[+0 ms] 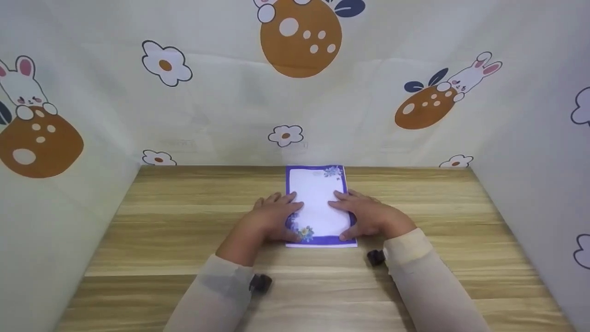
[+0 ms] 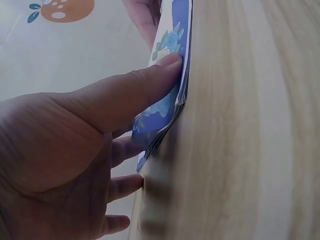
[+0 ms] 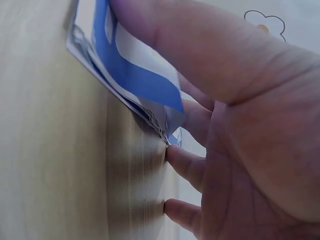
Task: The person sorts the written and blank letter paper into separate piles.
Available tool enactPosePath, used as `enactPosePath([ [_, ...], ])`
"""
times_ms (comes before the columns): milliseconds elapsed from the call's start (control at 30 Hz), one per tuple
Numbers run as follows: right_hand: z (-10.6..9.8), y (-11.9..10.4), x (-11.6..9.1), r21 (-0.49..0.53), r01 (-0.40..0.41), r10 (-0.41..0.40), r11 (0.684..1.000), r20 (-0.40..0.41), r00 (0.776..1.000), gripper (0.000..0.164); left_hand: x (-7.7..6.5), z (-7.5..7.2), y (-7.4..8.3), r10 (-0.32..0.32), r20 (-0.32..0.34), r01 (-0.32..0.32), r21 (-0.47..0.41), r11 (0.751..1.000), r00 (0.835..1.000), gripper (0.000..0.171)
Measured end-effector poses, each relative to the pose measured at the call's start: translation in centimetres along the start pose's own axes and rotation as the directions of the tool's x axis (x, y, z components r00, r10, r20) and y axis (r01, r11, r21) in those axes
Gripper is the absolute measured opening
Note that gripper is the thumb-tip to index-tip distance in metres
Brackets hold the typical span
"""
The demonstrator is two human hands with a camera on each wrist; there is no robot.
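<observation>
Left grip (image 1: pixel 273 220) and right grip (image 1: pixel 372 217), splayed, merely press the paper stack (image 1: pixel 318 203); uneven pressure could skew its layers (image 3: pixel 155 119).

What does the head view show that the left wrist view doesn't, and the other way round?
Only the head view: rabbit prints and white flower prints on the wall cloth, and the dark devices at the wrists.

Only the left wrist view: the left hand's palm side, and a close look at the several layers along the paper's edge.

Both: the blue-bordered paper with its flowers, the left hand, part of the right hand, the wood-grain table and an orange print.
</observation>
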State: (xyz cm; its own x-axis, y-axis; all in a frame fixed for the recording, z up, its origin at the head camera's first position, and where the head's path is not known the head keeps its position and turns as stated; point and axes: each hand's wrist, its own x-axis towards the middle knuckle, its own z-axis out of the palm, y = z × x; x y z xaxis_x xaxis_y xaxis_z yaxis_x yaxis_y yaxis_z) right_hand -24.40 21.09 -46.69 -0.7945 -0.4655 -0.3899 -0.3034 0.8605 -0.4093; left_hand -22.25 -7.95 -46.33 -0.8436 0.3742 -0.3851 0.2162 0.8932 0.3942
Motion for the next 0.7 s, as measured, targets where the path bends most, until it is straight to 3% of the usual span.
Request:
enactPosePath([
  [400, -0.17, -0.09, 0.08, -0.015, 0.038, -0.039, 0.999, -0.125, 0.991, 0.079, 0.26, -0.14, 0.16, 0.006, -0.088, -0.008, -0.020, 1.000, 0.996, 0.080],
  [700, -0.28, -0.40, 0.06, 0.028, 0.078, -0.073, 0.997, -0.134, 0.988, 0.071, 0.39, -0.03, 0.31, 0.033, -0.129, -0.038, -0.038, 0.999, 0.991, 0.078],
])
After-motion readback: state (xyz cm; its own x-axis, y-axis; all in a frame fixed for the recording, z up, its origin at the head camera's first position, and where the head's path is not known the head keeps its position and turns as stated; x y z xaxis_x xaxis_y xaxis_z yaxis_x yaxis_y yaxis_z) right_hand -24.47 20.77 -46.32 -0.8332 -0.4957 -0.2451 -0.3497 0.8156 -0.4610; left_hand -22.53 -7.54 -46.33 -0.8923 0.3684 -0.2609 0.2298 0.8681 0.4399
